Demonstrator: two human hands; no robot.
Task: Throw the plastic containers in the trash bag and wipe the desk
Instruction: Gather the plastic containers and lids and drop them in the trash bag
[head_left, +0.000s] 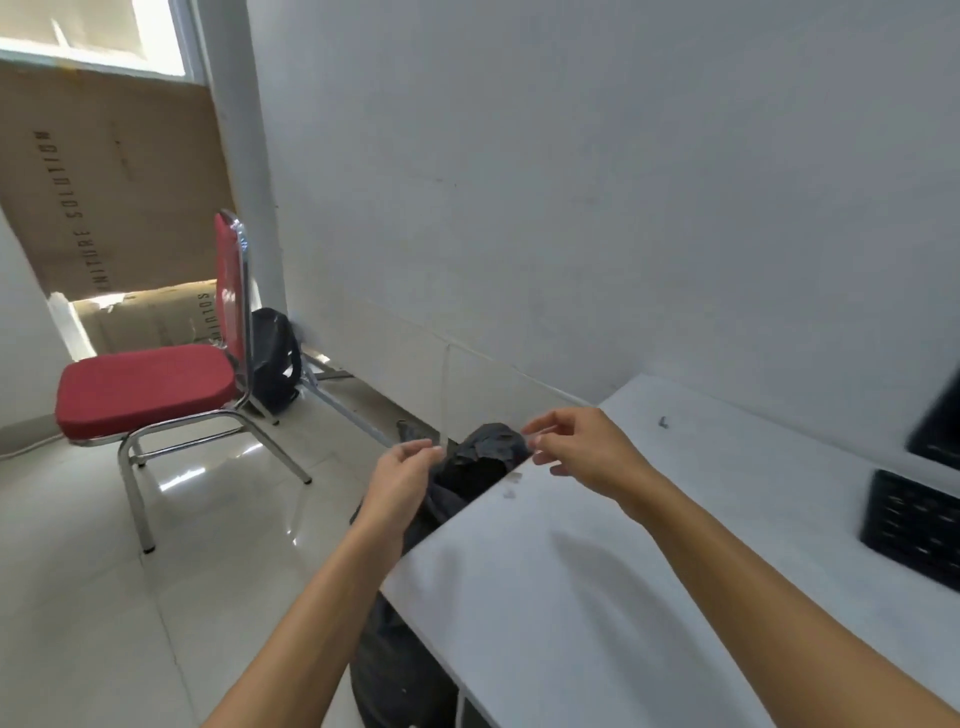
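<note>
A black trash bag (483, 452) stands on the floor against the left end of the white desk (623, 571); its lower part shows under the desk edge. My left hand (408, 470) is pinched on the bag's near rim, with black film running along the palm. My right hand (576, 441) hovers over the desk corner, thumb and forefinger pinched at the bag's far rim. Blur hides exactly what those fingertips hold. No plastic container is in view. Small grey crumbs (511, 486) lie on the desk near the bag, and another speck (662, 422) lies farther back.
Two black crates (914, 525) sit at the desk's right edge. A red padded chair (145, 389) stands on the tiled floor to the left, with a second black bag (275, 358) behind it. Metal legs (343, 405) lie along the wall. Cardboard (119, 182) leans at the back.
</note>
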